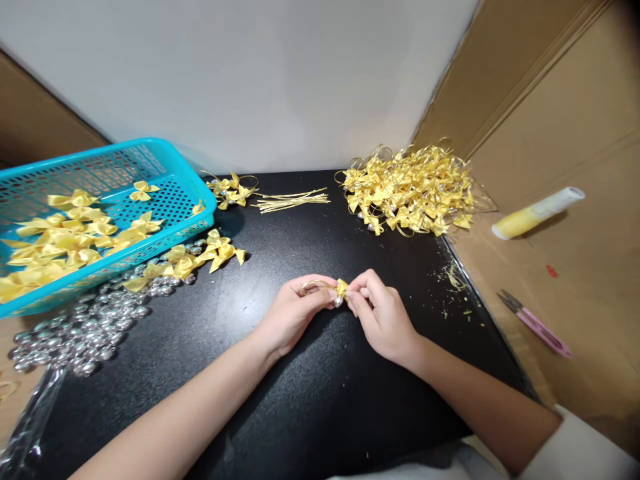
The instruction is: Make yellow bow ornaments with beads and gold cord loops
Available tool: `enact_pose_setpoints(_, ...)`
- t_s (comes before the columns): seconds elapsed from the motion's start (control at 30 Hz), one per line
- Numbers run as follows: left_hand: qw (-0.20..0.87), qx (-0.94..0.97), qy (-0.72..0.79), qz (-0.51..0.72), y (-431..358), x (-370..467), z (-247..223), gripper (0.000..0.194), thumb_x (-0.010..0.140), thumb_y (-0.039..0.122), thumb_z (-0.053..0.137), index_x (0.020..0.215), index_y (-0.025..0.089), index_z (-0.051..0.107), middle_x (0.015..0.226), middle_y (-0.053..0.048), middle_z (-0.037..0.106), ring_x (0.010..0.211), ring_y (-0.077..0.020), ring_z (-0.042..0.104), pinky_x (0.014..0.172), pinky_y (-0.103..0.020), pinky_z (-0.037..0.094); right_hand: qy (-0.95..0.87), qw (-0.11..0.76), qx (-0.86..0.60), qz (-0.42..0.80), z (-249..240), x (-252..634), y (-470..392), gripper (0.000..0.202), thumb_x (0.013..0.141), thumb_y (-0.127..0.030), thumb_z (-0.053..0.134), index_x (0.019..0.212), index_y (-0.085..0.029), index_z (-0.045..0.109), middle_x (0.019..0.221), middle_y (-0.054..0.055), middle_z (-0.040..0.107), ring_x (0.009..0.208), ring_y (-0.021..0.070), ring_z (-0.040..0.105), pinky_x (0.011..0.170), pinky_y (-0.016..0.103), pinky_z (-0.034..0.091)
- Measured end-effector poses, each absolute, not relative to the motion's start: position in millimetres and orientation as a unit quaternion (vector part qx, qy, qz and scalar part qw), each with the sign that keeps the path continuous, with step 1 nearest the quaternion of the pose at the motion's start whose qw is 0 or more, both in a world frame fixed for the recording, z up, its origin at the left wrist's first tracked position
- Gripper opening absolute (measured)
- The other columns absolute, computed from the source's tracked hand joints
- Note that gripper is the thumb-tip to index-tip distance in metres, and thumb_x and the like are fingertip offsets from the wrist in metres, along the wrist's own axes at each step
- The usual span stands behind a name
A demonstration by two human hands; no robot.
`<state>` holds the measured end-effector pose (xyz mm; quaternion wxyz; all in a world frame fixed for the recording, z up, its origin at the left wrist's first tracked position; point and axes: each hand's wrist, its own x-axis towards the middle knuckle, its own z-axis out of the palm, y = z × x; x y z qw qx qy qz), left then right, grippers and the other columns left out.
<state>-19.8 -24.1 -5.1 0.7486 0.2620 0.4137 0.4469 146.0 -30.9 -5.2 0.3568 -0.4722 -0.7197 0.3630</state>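
Over the middle of the black table [280,253], my left hand [303,307] and my right hand [383,313] meet at a small yellow ribbon bow [342,287]. Fingers of both hands are closed on it, my left from one side and my right from the other. Just below the bow hangs a silver bell [339,302], close to my left fingertips. A thin gold cord [313,283] loops above my left thumb. The fingers partly cover the bow, so its knot cannot be made out.
A turquoise basket [173,157] of yellow bows stands left, with silver bells [83,333] before it. Gold cords [293,200] lie at the back; a heap of bows with loops [410,187] is back right. Pink-handled thread snips [543,330] and a yellow-white tube [537,213] lie on cardboard.
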Motion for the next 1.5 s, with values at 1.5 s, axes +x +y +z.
enact_pose_setpoints(1.5,0.594,0.36,0.493,0.524,-37,-6,-9,0.025,0.062,0.02,0.08,0.066,0.017,0.055,0.062,0.004,0.059,0.06,-0.0092,0.055,0.063,-0.021,0.043,-0.787,0.366,-0.488,0.095,2,142,-30,0.009,0.086,-0.019,0.064,0.08,-0.022,0.07,0.087,0.004,0.062,0.084,0.0202,0.05,0.078,0.037,0.036)
